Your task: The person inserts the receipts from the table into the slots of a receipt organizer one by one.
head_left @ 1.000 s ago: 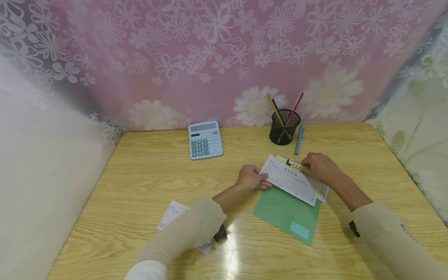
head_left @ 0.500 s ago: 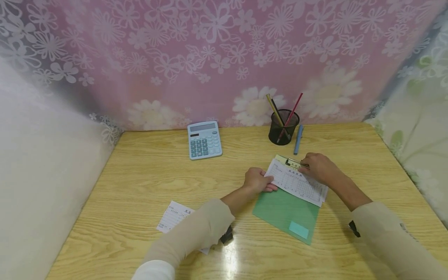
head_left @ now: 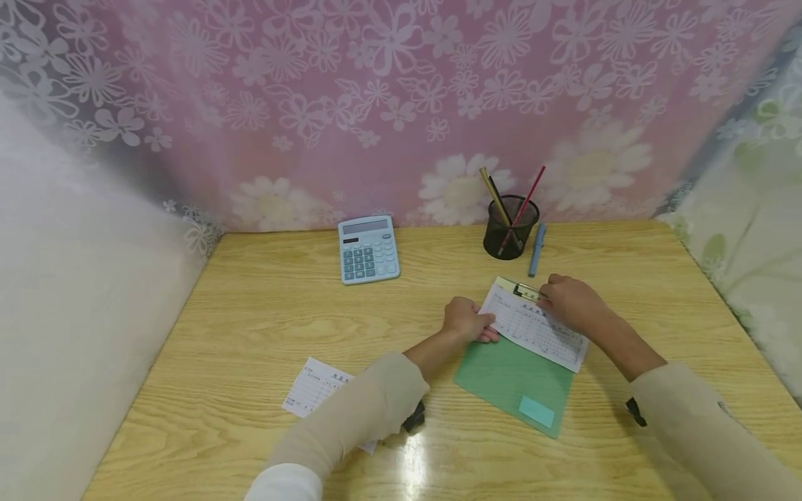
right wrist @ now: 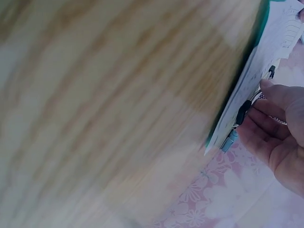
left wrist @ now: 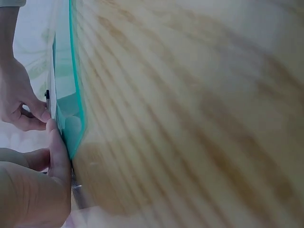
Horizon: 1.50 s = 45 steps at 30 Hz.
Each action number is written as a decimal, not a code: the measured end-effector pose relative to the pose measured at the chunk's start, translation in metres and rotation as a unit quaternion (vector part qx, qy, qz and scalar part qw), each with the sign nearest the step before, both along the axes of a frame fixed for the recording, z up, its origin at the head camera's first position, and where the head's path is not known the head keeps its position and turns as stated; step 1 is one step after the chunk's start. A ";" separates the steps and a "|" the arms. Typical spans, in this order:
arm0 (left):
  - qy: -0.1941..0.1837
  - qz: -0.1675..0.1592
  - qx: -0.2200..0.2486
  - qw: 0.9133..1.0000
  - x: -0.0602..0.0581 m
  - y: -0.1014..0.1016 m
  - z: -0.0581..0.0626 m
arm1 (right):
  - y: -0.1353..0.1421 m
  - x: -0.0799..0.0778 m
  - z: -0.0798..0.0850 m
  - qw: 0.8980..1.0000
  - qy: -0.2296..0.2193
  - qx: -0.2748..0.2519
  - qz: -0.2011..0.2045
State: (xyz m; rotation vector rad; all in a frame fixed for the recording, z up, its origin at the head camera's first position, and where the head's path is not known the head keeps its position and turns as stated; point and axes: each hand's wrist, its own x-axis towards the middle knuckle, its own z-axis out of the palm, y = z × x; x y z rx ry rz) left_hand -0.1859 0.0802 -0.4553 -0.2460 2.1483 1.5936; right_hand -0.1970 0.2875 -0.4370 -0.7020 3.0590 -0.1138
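Note:
A green clipboard [head_left: 501,369] lies at an angle on the right of the table. On its upper half is a white printed form [head_left: 532,330], over a pale yellow sheet [head_left: 505,283] that shows at the top. My left hand [head_left: 464,320] pinches the form's left edge, thumb on top; in the left wrist view that hand [left wrist: 35,185] is beside the board's edge. At the top, my right hand [head_left: 573,304] grips the metal clip [head_left: 526,291]. In the right wrist view, the right hand's [right wrist: 278,128] thumb and fingers are around the clip's lever.
A light blue calculator [head_left: 370,250] lies at the back. A black mesh pen cup [head_left: 510,229] with pencils and a blue pen [head_left: 537,250] are behind the clipboard. Another printed form [head_left: 318,386] lies partly under the left forearm. A turquoise sticky note [head_left: 536,411] is on the board.
My left hand has moved slightly right, bringing the white form up against the clip and over most of the yellow sheet. The right hand has stayed at the clip.

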 end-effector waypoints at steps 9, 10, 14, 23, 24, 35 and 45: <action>0.005 -0.001 -0.023 1.000 -0.001 0.005 0.001 | 0.002 0.001 -0.002 1.000 0.023 -0.005 0.009; 0.007 -0.002 -0.025 1.000 -0.001 0.006 0.001 | 0.002 0.001 -0.001 1.000 0.022 -0.006 0.008; 0.012 -0.005 -0.032 0.999 -0.002 0.007 0.001 | 0.003 0.001 -0.001 1.000 0.017 -0.011 0.004; 0.016 -0.005 -0.048 0.999 -0.005 0.012 -0.001 | 0.005 0.002 -0.002 1.000 0.013 -0.020 0.001; 0.017 -0.006 -0.047 0.999 -0.005 0.012 0.000 | 0.006 0.002 -0.002 1.000 0.014 -0.022 0.000; 0.013 -0.002 -0.059 0.998 -0.009 0.017 0.001 | 0.005 0.002 -0.004 0.999 0.033 -0.024 0.011; 0.016 -0.003 -0.100 0.995 -0.014 0.020 0.000 | 0.002 0.002 -0.002 0.999 0.041 -0.022 0.013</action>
